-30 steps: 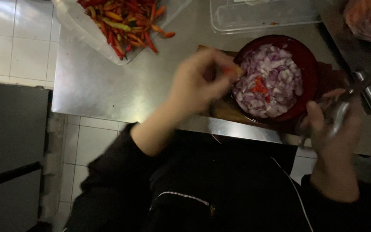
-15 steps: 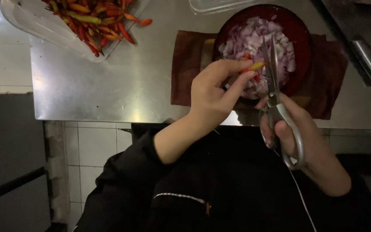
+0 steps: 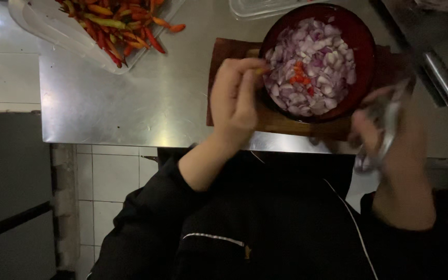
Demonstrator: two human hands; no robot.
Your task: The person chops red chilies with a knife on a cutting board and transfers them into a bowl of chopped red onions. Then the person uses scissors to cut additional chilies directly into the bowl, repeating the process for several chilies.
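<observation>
Pinching a small yellow-orange chilli stub (image 3: 261, 71) between thumb and fingertips, the left hand (image 3: 236, 98) sits over the left part of a wooden board (image 3: 286, 123), just beside the left rim of a dark red bowl (image 3: 360, 39). The bowl stands on the board near the front edge of the steel counter (image 3: 146, 98) and holds chopped red onion (image 3: 312, 72) with a few red chilli bits (image 3: 301, 77) on top. The right hand (image 3: 395, 140) is blurred, at the counter's front edge right of the bowl; its fingers are curled through the handles of scissors (image 3: 385, 129), though whether the blades are apart cannot be told. A clear tray (image 3: 53, 31) of whole red, orange and green chillies (image 3: 115, 23) lies at the back left corner. A clear container (image 3: 255, 8) is at the back edge.
</observation>
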